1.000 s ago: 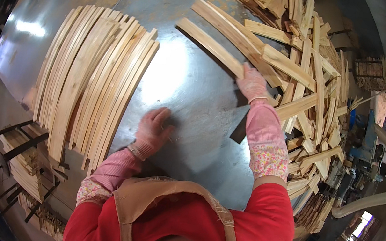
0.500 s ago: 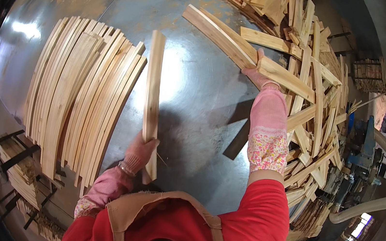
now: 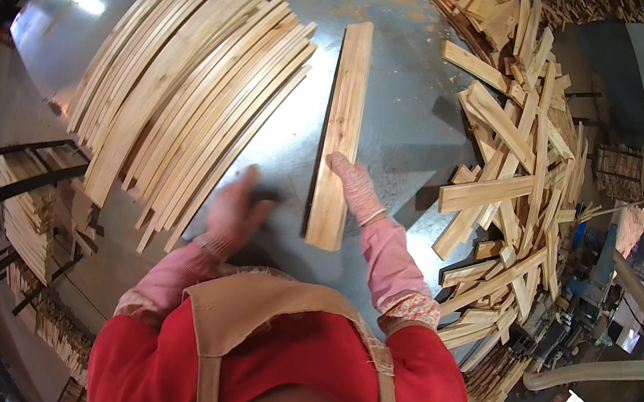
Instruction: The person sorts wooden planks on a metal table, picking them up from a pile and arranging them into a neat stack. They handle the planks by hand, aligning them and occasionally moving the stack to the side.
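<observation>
Right hand (image 3: pixel 355 187) grips long, flat, grainy board (image 3: pixel 343 114). Left hand (image 3: pixel 234 210) blurry, open; thin wood sticks (image 3: pixel 191 86) beyond it.

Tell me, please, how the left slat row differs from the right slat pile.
In the left slat row, pieces run roughly parallel; in the right slat pile, they point many ways. The left slat row lies side by side, while the right slat pile crosses and overlaps. Both are pale wood.

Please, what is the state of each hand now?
Left hand: open, blurred, nothing visible in it.
Right hand: closed on a wooden board.
</observation>
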A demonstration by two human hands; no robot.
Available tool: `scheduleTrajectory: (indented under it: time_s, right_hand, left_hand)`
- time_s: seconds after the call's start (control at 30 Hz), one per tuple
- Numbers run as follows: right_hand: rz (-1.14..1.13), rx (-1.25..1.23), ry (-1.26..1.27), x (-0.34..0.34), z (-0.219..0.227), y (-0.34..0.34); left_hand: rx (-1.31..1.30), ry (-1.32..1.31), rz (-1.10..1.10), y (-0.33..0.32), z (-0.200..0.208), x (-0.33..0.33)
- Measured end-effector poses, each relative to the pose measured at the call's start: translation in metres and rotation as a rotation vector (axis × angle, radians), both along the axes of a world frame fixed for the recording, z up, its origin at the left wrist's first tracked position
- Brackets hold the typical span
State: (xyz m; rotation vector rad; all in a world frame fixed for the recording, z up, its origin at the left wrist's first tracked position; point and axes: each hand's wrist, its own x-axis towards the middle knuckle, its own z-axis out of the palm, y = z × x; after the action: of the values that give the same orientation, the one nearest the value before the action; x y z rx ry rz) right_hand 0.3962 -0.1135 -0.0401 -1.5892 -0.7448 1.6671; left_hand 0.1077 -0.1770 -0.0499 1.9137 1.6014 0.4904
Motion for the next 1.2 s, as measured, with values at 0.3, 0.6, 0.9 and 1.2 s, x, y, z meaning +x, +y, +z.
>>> scheduleTrajectory:
  time_s: [0.3, 0.6, 0.9, 1.2]
  right_hand:
    - [0.293, -0.018, -0.575, -0.118, -0.031, -0.054]
    - [0.067, 0.307, -0.912, -0.122, -0.022, 0.087]
    - [0.189, 0.184, -0.655, -0.075, 0.014, 0.278]
    - [-0.268, 0.406, 0.119, -0.093, 0.069, 0.211]
  left_hand:
    - [-0.493, 0.113, 0.165, -0.014, 0.026, -0.016]
    - [0.324, 0.287, 0.100, -0.015, 0.005, -0.113]
    - [0.299, 0.242, 0.096, 0.033, 0.018, -0.108]
    - [0.050, -0.046, 0.063, 0.073, 0.079, -0.106]
